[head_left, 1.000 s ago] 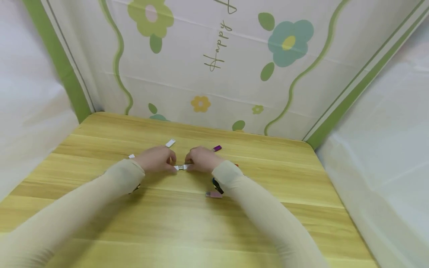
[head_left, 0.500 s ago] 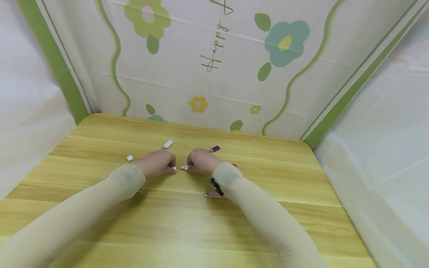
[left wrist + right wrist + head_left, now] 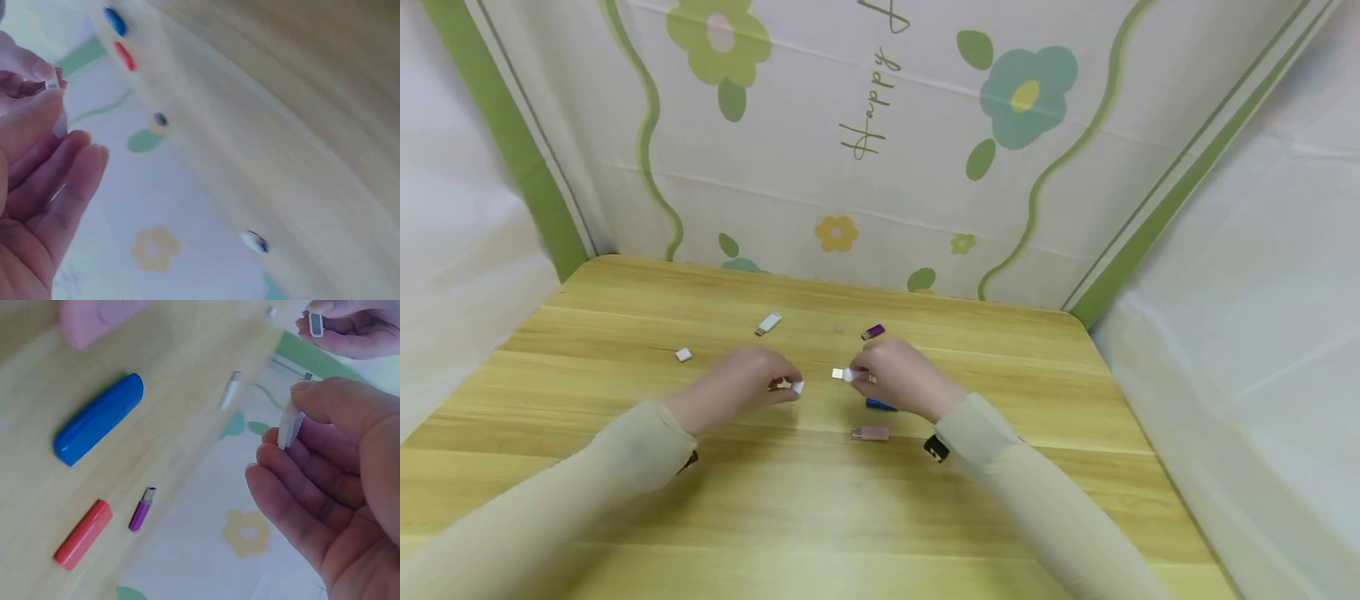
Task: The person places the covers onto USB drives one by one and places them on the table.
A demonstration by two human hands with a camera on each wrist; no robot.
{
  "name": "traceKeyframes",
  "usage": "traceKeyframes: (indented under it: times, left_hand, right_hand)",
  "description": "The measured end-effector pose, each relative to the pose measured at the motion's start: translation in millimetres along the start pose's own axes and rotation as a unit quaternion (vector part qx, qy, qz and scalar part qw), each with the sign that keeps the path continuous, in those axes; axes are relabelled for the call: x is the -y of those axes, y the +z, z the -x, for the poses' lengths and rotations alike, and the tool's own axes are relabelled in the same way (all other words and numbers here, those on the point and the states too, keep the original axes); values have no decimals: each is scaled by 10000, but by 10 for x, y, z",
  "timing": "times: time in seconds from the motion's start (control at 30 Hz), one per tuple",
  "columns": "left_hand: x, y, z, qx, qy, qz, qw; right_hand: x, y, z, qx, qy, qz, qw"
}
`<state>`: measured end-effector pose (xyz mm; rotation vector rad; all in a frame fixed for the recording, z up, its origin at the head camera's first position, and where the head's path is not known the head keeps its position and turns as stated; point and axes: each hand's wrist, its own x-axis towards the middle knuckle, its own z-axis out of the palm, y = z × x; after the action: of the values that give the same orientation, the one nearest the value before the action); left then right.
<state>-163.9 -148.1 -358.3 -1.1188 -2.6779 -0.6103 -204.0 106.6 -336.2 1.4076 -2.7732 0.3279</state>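
My left hand point(image 3: 741, 385) pinches a small white cap point(image 3: 797, 387) between thumb and fingertips; its hollow end shows in the right wrist view. Facing it, my right hand point(image 3: 904, 377) holds a white USB flash drive point(image 3: 290, 422) between thumb and fingers, its metal plug point(image 3: 838, 374) bare and pointing left. A short gap separates cap and plug, and both hands are raised above the wooden table point(image 3: 820, 517). In the head view the fingers cover the rear of the drive.
Around the hands lie a white USB drive point(image 3: 768, 324), a small white cap point(image 3: 683, 355), a purple USB drive point(image 3: 873, 332), a pink USB drive point(image 3: 871, 433), a blue stick point(image 3: 881, 405) and a red stick point(image 3: 83, 534). A flowered cloth point(image 3: 775, 192) hangs behind the table.
The white cap has come off the drive's plug, and the hands have moved apart. My right hand has shifted right and lifted, uncovering part of the blue stick.
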Motion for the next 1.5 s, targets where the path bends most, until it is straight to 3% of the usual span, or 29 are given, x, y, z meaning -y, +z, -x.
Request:
traceKeyframes:
  times: [0.17,0.3,0.5,0.77,0.87,1.17,1.5]
  left_hand:
    - [-264,13,52,-913,829,-126,9923]
    - [-451,14,105,-1371,1202,-171,9831]
    - [-725,25,185,-1560,1613,57,9745]
    - [-1013,92,238,-1722,2112,207,9619]
    - [-1056,133,249,-1732,2156,133,9609]
    - [-1091,218,328,-1584,1889,68,9691]
    - [-1136,284,363,-1634,1935,-100,9673]
  right_hand:
    - [106,-18,416,-659,-412,17,9970]
    - [222,12,711,-1027,-785,366,9909]
    - [350,65,1026,-1129,-824,493,9890]
    - [482,60,1282,-1426,-926,367,9848]
    - [520,61,1353,-1614,-1052,340,9807]
    - [602,97,1477,-1883,-1079,122,9761]
    - [695,162,1498,-1944,-1087,18,9749]
